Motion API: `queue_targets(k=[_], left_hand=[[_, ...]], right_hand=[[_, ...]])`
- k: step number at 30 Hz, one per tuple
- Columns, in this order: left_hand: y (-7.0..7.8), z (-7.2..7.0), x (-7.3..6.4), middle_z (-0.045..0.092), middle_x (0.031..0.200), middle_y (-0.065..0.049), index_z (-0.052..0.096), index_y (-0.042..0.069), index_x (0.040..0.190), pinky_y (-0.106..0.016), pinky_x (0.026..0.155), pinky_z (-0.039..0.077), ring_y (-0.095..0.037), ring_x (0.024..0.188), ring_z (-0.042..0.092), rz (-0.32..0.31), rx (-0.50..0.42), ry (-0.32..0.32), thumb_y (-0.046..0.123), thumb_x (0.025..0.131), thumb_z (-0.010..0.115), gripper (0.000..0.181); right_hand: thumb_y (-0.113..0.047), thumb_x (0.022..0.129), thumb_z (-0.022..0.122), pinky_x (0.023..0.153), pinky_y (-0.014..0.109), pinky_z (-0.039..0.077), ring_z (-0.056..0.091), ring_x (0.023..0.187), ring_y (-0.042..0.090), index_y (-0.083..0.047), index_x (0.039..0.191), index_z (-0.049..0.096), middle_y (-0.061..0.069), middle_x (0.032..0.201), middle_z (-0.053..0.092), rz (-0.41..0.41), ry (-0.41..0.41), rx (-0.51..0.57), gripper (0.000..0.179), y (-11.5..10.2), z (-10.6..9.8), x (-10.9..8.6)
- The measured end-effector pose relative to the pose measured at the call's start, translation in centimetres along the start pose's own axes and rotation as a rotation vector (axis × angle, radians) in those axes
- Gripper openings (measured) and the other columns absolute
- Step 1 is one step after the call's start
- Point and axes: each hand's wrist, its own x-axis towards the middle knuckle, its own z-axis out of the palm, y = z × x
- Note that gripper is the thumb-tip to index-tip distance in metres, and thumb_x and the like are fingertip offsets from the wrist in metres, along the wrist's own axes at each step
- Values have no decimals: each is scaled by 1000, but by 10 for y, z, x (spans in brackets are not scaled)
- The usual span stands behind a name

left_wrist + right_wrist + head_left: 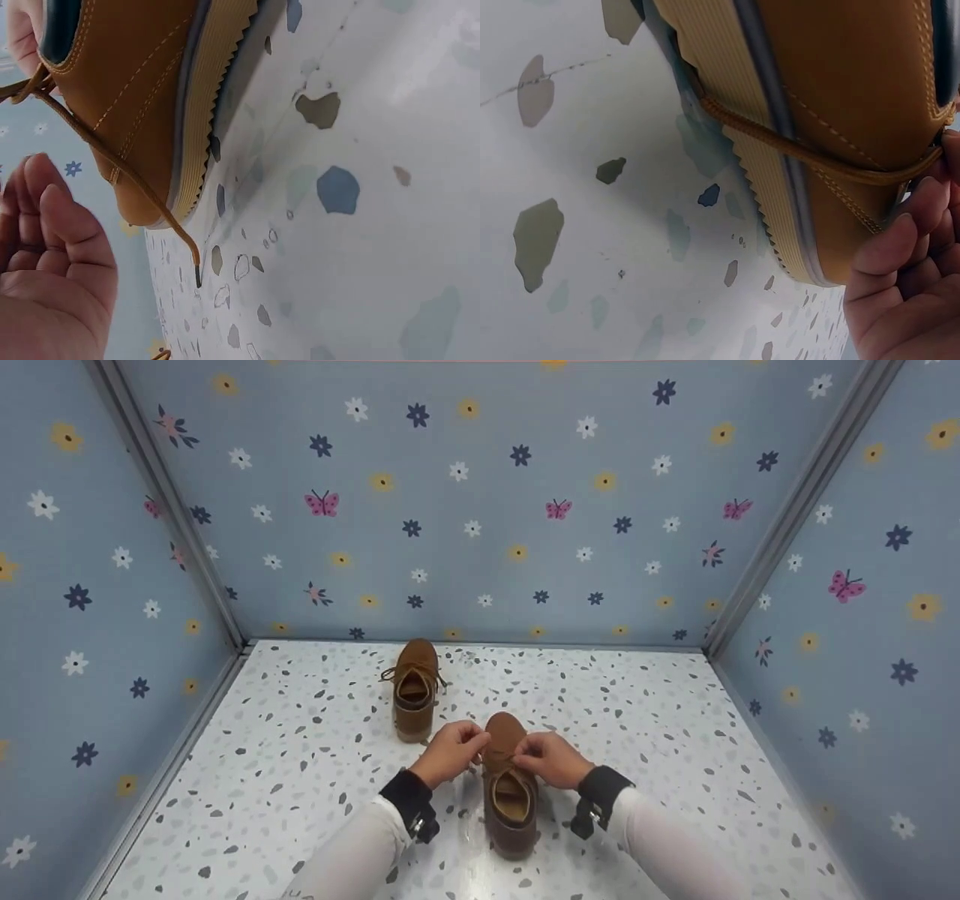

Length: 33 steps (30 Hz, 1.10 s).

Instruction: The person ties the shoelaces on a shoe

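Note:
A brown lace-up shoe (512, 840) stands on the floor between both hands, its toe pointing away. My left hand (452, 751) is beside the front left of the shoe, thumb and forefinger pinching the shoelace. In the left wrist view, a loose shoelace end (150, 191) hangs down the shoe's side, past the curled fingers (52, 217). My right hand (553, 759) pinches the shoelace at the right of the lacing. The right wrist view has a stretch of shoelace (810, 154) running across the shoe's side to those fingers.
A matching brown shoe (415, 720) with its laces tied in a bow stands farther off to the left. Blue flowered panels (450, 510) rise behind and at both sides of the speckled white floor (630, 705). Black bands (409, 799) hold cameras on the wrists.

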Motion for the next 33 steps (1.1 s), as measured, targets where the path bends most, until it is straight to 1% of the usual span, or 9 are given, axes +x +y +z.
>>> queue_targets(k=[2, 6, 11, 17, 20, 23, 26, 30, 33], left_hand=[[0, 2, 1, 67, 81, -9, 70, 2, 97, -23, 58, 47, -18, 70, 64, -17, 42, -22, 23, 104, 64, 23], [2, 6, 2, 63, 77, 4, 72, 4, 94, -23, 61, 47, -9, 68, 59, -2, 81, -77, 22, 101, 68, 20], [3, 9, 2, 66, 82, 4, 73, 2, 93, -23, 67, 50, -8, 73, 61, 19, 95, -123, 20, 99, 71, 19], [5, 9, 3, 67, 82, 5, 75, 4, 94, -23, 65, 49, -8, 73, 61, 8, 123, -176, 21, 99, 71, 18], [5, 10, 2, 68, 83, 4, 75, 4, 94, -23, 65, 50, -9, 72, 62, 18, 134, -195, 21, 100, 69, 19], [5, 13, 1, 66, 84, 5, 73, 4, 92, -24, 67, 50, -8, 72, 61, 43, 148, -196, 20, 101, 66, 20], [3, 15, 0, 62, 82, 7, 71, 4, 91, -24, 68, 48, -7, 72, 59, 64, 164, -179, 19, 101, 64, 20], [2, 18, 0, 61, 81, 7, 70, 5, 91, -24, 67, 48, -7, 72, 58, 64, 153, -155, 19, 100, 63, 18], [2, 18, -2, 63, 81, 7, 70, 4, 92, -24, 66, 51, -9, 72, 61, 61, 126, -143, 17, 100, 63, 16]], right_hand=[[-18, 98, 71, 70, 20, 50, 60, 77, 3, -9, 92, 72, -2, 88, 71, 3, 0, 0, 11, 0, 0, 0], [-19, 99, 71, 70, 20, 50, 60, 77, 5, -10, 91, 72, -2, 87, 70, 5, 12, 1, 12, -2, 0, -1], [-19, 99, 71, 68, 21, 50, 60, 77, 6, -9, 91, 72, -1, 86, 70, 11, 11, 18, 13, -3, 0, -2], [-19, 99, 70, 67, 20, 50, 60, 76, 5, -9, 92, 72, 1, 87, 71, 4, 7, 27, 12, -3, -1, -3], [-18, 100, 70, 68, 20, 50, 61, 77, 5, -9, 93, 72, 2, 89, 72, -4, 9, 33, 12, -2, -1, -3], [-18, 100, 69, 69, 20, 50, 61, 77, 5, -9, 94, 72, 3, 90, 73, -5, 8, 48, 11, -1, -1, -4], [-18, 100, 70, 69, 21, 50, 62, 78, 7, -9, 96, 72, 5, 92, 73, -6, 6, 67, 11, 0, -1, -5], [-16, 98, 72, 70, 21, 51, 63, 81, 8, -6, 98, 70, 9, 94, 74, -8, 11, 105, 10, 1, -1, -6], [-16, 97, 74, 70, 20, 51, 63, 80, 7, -7, 98, 68, 7, 94, 71, -7, 25, 105, 11, -1, -4, -8]])
